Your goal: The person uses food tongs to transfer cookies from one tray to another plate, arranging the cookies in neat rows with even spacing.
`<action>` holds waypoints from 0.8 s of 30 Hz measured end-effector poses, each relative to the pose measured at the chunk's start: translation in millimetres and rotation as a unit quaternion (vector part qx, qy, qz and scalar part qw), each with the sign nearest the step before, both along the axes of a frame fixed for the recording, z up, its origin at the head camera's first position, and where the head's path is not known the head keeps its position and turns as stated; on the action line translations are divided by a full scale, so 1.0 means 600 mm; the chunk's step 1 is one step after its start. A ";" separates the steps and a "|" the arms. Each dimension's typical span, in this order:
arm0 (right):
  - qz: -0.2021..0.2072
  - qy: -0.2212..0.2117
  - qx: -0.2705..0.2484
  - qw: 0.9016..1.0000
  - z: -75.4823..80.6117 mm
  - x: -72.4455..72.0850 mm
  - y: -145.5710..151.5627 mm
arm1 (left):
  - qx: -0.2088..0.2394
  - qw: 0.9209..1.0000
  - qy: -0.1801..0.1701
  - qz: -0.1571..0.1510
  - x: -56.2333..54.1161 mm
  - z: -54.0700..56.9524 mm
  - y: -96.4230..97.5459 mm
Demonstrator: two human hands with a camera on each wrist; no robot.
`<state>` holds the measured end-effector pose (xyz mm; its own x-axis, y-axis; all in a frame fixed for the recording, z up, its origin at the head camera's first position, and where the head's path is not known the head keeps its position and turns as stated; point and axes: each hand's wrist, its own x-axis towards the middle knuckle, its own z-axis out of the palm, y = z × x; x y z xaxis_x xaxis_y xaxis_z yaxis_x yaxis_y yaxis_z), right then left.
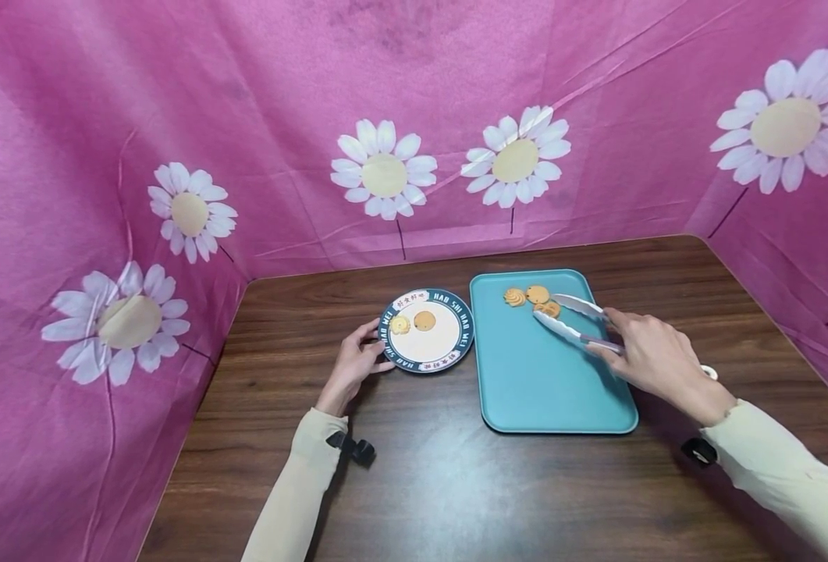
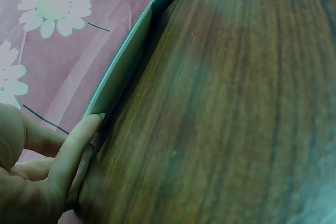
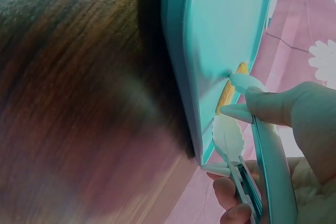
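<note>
My left hand (image 1: 355, 359) touches the left rim of a round plate (image 1: 431, 357) with a dark lettered border, thumb and fingers spread along the edge. On the plate lie a pale ruffled cookie (image 1: 399, 325) and a round golden cookie (image 1: 424, 321). My right hand (image 1: 655, 355) grips tongs (image 1: 599, 342) over a turquoise tray (image 1: 547, 390). The tongs' jaws stand apart around a cookie (image 1: 546, 310) at the tray's far end. Beside it are a swirled cookie (image 1: 515, 297) and a round cookie (image 1: 537, 293). In the right wrist view, the scalloped tong tips (image 3: 228, 135) are close to a cookie (image 3: 229, 93).
Plate and tray stand side by side on a dark wooden table (image 1: 414, 484). A pink cloth (image 1: 280, 117) with daisies hangs behind and at both sides. The tray has a low raised rim (image 1: 561, 430).
</note>
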<state>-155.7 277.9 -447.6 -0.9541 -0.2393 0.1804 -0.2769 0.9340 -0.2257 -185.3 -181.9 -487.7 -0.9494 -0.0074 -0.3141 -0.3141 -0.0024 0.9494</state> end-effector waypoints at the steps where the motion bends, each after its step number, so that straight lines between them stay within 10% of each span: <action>1: 0.000 0.000 0.001 1.000 0.000 0.000 0.001 | 0.000 1.000 0.000 0.000 0.000 0.000 0.000; 24: 0.016 -0.012 0.002 1.000 0.005 0.013 -0.011 | 0.001 1.000 0.003 -0.004 0.000 -0.001 -0.002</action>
<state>-148.1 271.3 -444.8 -0.9500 -0.2698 0.1570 -0.3008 0.9256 -0.2296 -185.4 -183.3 -488.5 -0.9511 0.0004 -0.3087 -0.3087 -0.0012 0.9511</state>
